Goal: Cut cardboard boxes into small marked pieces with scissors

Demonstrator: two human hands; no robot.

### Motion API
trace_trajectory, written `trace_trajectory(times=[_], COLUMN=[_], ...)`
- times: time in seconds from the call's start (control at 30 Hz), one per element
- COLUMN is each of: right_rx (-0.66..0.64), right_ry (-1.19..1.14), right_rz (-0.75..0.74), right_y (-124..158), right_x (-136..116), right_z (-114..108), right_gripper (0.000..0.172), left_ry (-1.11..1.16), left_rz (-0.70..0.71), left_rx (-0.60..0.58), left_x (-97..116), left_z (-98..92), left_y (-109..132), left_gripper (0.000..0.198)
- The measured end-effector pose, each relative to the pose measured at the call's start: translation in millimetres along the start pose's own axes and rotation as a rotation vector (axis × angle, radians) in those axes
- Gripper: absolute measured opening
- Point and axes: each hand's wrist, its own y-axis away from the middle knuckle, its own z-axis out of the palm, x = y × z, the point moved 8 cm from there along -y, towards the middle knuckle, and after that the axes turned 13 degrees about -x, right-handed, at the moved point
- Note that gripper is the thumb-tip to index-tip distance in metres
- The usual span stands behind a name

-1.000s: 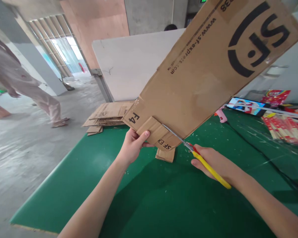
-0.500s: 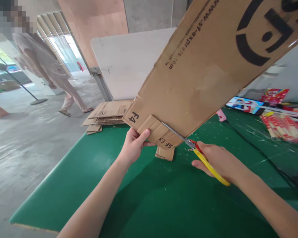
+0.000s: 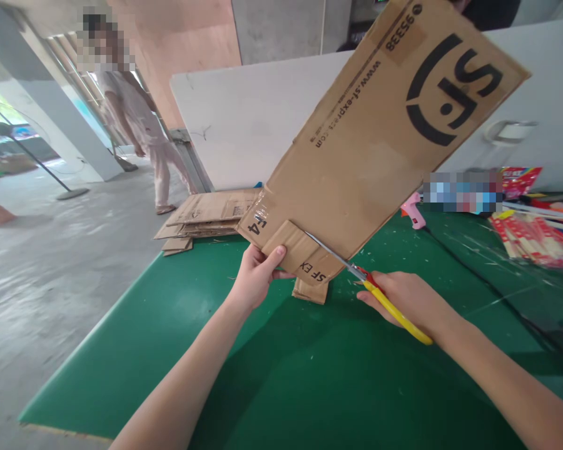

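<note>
My left hand point(image 3: 258, 275) pinches the lower left edge of a large brown cardboard sheet point(image 3: 356, 150), with the thumb on a smaller cardboard strip point(image 3: 288, 247) laid over its face. The big sheet tilts up to the right and carries black SF print. In my right hand point(image 3: 408, 300) are scissors point(image 3: 370, 281) with a yellow and a red handle. Their blade lies along the strip's right edge, across the big sheet; whether a second blade is behind the cardboard is hidden. A small cardboard piece point(image 3: 310, 290) rests on the green table just below the sheet.
Stacked flat cardboard point(image 3: 211, 212) lies at the table's far left corner. A pink glue gun point(image 3: 413, 211) with a black cord and red-and-white packets point(image 3: 530, 237) lie on the right. A white panel point(image 3: 263, 119) stands behind the table point(image 3: 136, 337). A person point(image 3: 141, 125) is on the floor at left.
The cardboard sheet has tipped away, so more of its upper end shows. Both hands have barely shifted, and the scissors stay along the strip. The person at left has walked rightward.
</note>
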Motion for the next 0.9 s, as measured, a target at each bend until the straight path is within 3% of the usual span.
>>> trace_trajectory(times=[0.3,0.57,0.73,0.9], right_rx=[-0.001,-0.148,-0.174,-0.141], right_ry=[-0.147,-0.373,-0.527,-0.548], right_rz=[-0.043,-0.072,-0.19,-0.216], right_y=[-3,-4,-20,-49], right_x=[0,8,12,14], right_z=[6,11,13,0], right_gripper=[0.035,0.037,0.046,0.055], left_ry=[0.012,0.051,0.025,-0.007], left_rz=[-0.008,-0.018,0.0,0.002], left_rx=[0.017,-0.021,-0.038,-0.048], left_x=[-7,-10,-5,-2], left_z=[-5.6,-3.6,-5.3,-17.2], left_y=[-3,-11,-26,-53], left_gripper=[0.04,0.044,0.04,0.042])
